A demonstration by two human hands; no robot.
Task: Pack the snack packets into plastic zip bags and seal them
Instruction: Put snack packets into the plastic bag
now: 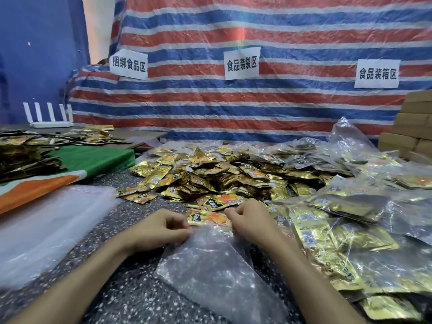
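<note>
An empty clear zip bag (210, 272) lies on the speckled table (131, 295) in front of me, its mouth pointing away. My left hand (161, 228) pinches the left corner of that mouth. My right hand (250, 220) pinches the right corner. Just beyond the mouth lies a gold-and-orange snack packet (208, 217). Behind it spreads a big heap of loose gold snack packets (217, 176). Filled zip bags (346, 242) of packets are piled to the right of my right arm.
A stack of empty clear bags (46, 228) lies at the left on a green, white and orange cloth (88, 162). More packets (25, 155) sit far left near a white router (50, 118). Cardboard boxes (411, 127) stand at the right. A striped tarp (233, 101) with paper signs hangs behind.
</note>
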